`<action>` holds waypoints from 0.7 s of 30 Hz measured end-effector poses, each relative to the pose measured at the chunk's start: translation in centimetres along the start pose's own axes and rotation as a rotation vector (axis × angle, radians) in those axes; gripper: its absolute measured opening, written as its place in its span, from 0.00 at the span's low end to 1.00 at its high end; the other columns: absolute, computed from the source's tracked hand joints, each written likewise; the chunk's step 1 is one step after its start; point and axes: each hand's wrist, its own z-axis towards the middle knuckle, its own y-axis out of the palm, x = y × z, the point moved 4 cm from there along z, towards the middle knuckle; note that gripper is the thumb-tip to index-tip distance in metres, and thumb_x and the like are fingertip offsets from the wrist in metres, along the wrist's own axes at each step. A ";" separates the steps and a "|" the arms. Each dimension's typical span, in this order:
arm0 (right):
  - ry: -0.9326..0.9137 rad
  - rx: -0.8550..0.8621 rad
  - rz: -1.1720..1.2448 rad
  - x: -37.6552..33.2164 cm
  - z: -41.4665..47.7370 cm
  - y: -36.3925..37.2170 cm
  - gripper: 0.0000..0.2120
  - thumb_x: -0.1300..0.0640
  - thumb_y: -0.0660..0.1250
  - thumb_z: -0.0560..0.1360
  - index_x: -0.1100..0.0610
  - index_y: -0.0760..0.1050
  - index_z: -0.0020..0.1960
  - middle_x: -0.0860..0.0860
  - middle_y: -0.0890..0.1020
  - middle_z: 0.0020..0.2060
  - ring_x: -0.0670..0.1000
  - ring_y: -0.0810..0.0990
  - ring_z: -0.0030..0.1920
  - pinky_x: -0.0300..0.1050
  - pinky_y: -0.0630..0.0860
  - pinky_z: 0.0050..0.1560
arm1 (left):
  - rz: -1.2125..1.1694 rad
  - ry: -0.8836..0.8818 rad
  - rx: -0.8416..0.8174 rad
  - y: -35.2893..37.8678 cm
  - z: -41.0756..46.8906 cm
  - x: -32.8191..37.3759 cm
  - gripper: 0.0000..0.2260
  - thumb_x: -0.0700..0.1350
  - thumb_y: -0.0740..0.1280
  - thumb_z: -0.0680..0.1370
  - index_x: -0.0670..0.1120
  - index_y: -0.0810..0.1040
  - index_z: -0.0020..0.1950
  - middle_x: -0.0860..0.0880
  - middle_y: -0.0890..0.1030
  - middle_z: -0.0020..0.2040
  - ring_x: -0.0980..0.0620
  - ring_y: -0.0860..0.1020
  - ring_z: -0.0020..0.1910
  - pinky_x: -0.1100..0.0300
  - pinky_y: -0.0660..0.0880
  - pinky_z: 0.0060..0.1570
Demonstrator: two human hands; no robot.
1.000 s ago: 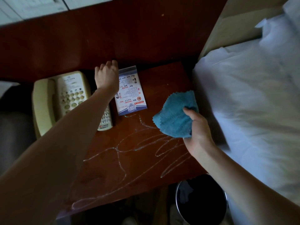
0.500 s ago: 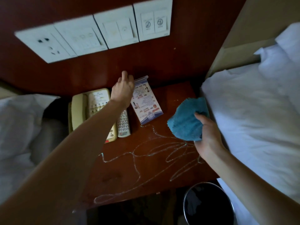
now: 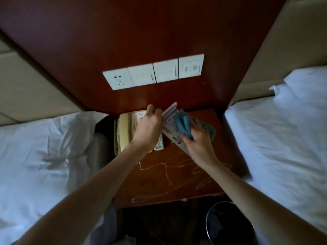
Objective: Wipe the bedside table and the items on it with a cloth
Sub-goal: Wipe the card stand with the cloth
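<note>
Pinching the far edge of the card, the fingers of the left hand are curled tight, as far as I can read them from my end, with the knuckles turned up toward the camera. The card is held tilted, far end raised and near end low over the table; I cannot tell whether that near end touches the wood. On the card's printed face sits the blue cloth, bunched up and clamped in the curled fingers of the right hand, which presses it down against the card; a loose fold of it hangs off to the right of the hand. Both forearms reach in from the bottom of my view and meet over the back half of the table. Under the left wrist lies a white remote, and just beside it, farther left, a cream phone with its handset in the cradle. Nearer to me the dark red tabletop shows thin white scribbled lines running across it. Behind the table a red wood panel carries a row of white switch plates. A bed with white linen flanks the table on the left, and another bed on the right. A round dark bin stands on the floor near the table's front right corner.
</note>
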 end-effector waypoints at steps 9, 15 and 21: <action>-0.257 -0.068 -0.233 -5.6 -6.8 -3.1 0.23 0.58 0.59 0.79 0.51 0.60 0.73 0.47 0.59 0.74 0.51 0.52 0.77 0.56 0.45 0.76 | -0.047 -0.123 0.175 -10.2 -6.5 -0.8 0.10 0.40 0.61 0.80 0.37 0.76 0.57 0.39 0.74 0.51 0.40 0.76 0.44 0.56 0.70 0.35; -0.301 -0.123 -0.395 -13.0 -7.7 -3.7 0.24 0.54 0.55 0.80 0.51 0.56 0.75 0.47 0.54 0.76 0.48 0.46 0.77 0.52 0.37 0.75 | -0.104 -0.169 0.260 -15.9 -9.2 1.6 0.10 0.40 0.61 0.80 0.35 0.77 0.55 0.39 0.74 0.50 0.41 0.76 0.38 0.47 0.77 0.35; -0.667 -0.347 -0.579 -17.3 -10.1 -5.6 0.24 0.53 0.55 0.80 0.46 0.55 0.75 0.42 0.50 0.76 0.42 0.41 0.76 0.46 0.36 0.75 | -0.096 -0.170 0.367 -21.2 -10.7 0.4 0.08 0.36 0.63 0.78 0.35 0.78 0.54 0.37 0.76 0.49 0.39 0.77 0.38 0.50 0.74 0.33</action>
